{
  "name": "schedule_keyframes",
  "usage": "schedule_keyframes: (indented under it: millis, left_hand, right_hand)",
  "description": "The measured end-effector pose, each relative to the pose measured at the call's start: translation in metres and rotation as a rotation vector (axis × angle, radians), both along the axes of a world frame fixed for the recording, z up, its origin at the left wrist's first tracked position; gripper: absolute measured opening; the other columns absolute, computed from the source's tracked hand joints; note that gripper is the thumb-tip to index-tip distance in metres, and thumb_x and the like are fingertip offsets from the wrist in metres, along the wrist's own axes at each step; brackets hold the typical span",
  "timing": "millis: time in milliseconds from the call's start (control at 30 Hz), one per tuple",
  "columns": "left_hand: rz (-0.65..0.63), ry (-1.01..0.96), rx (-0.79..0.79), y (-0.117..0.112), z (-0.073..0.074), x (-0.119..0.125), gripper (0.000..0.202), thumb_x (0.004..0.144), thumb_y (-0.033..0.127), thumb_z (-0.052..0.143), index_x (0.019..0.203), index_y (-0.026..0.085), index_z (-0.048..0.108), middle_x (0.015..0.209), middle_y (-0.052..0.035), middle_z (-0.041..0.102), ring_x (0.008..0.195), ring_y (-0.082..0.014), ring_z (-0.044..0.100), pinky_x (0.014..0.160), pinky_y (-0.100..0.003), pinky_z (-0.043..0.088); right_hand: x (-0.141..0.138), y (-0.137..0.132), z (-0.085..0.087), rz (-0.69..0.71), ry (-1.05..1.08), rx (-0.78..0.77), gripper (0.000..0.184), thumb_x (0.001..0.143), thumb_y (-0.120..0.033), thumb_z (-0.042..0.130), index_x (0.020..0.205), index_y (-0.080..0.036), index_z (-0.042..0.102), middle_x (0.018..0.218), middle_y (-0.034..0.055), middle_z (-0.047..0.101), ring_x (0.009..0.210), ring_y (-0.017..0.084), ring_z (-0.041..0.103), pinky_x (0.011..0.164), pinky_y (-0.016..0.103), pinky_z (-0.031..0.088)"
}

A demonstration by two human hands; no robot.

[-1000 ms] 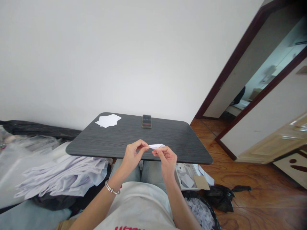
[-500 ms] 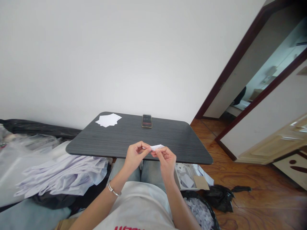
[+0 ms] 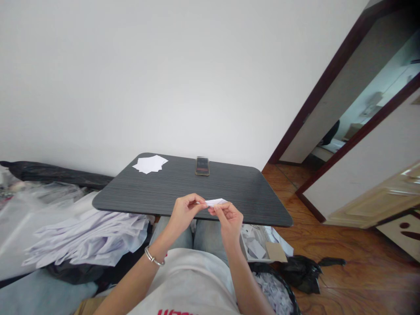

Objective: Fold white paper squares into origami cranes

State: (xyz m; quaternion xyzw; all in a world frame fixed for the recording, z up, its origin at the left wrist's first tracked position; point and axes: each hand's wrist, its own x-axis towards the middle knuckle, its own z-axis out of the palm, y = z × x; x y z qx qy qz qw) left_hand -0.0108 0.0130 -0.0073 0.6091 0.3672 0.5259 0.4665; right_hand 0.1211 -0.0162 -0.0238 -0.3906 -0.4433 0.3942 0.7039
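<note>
Between my two hands, above the front part of the dark table [image 3: 170, 186], is a small folded white piece [image 3: 215, 202] that looks like paper or thin cloth. My left hand [image 3: 187, 211] pinches its left end between thumb and forefinger. The fingers of my right hand [image 3: 228, 215] are closed on its right end and lower edge. Part of the piece is hidden behind the fingers. A loose pile of flat white pieces [image 3: 150, 164] lies at the table's far left corner. A phone [image 3: 202, 166] stands near the back edge.
A heap of folded white cloth [image 3: 88, 236] lies left of my legs. Below the table's right side are a box [image 3: 257, 246] with white pieces and a black bag [image 3: 274, 286] full of white scraps. Another black bag [image 3: 303, 271] lies on the wooden floor [image 3: 354, 280].
The view has shifted slightly. Both hands still pinch the folded white piece, and the right hand sits a touch farther right, with slightly more of the piece showing.
</note>
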Motion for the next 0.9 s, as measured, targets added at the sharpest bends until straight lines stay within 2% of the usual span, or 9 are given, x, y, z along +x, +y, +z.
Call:
schedule_keyframes:
  millis: [167, 500, 767, 900]
  left_hand:
    - [0.047, 0.055, 0.020, -0.0028, 0.0019, 0.0029, 0.009, 0.068, 0.018, 0.063, 0.061, 0.013, 0.060, 0.066, -0.0026, 0.064, 0.061, -0.0131, 0.058, 0.059, -0.022, 0.045]
    - [0.025, -0.044, -0.073, -0.0030, 0.0033, 0.0026, 0.013, 0.067, 0.021, 0.066, 0.062, 0.012, 0.058, 0.061, -0.0021, 0.064, 0.058, -0.0124, 0.059, 0.058, -0.022, 0.046]
    - [-0.090, -0.134, -0.133, -0.0013, 0.0074, -0.0008, 0.019, 0.067, 0.027, 0.069, 0.066, 0.012, 0.058, 0.064, -0.0024, 0.065, 0.061, -0.0118, 0.061, 0.062, -0.023, 0.048]
    - [-0.107, -0.085, -0.122, 0.0015, 0.0051, -0.0052, 0.013, 0.066, 0.022, 0.069, 0.066, 0.012, 0.060, 0.062, -0.0011, 0.065, 0.059, -0.0112, 0.060, 0.061, -0.022, 0.047]
  right_hand:
    - [-0.0018, -0.0018, -0.0012, -0.002, 0.006, -0.007, 0.011, 0.071, -0.023, 0.068, 0.066, -0.016, 0.063, 0.059, 0.0008, 0.068, 0.055, 0.015, 0.066, 0.056, 0.025, 0.054]
    - [-0.0008, 0.0023, -0.0022, -0.025, 0.020, -0.019, 0.012, 0.072, -0.022, 0.067, 0.065, -0.015, 0.061, 0.058, 0.0004, 0.069, 0.053, 0.013, 0.065, 0.055, 0.023, 0.054]
    - [0.0001, 0.0018, -0.0027, -0.041, 0.013, 0.004, 0.012, 0.072, -0.023, 0.067, 0.065, -0.015, 0.060, 0.058, 0.0007, 0.069, 0.054, 0.014, 0.066, 0.055, 0.024, 0.055]
    - [0.0005, 0.0016, -0.0019, -0.029, 0.008, 0.008, 0.012, 0.073, -0.023, 0.067, 0.066, -0.015, 0.061, 0.059, 0.0005, 0.069, 0.055, 0.013, 0.066, 0.056, 0.023, 0.054]
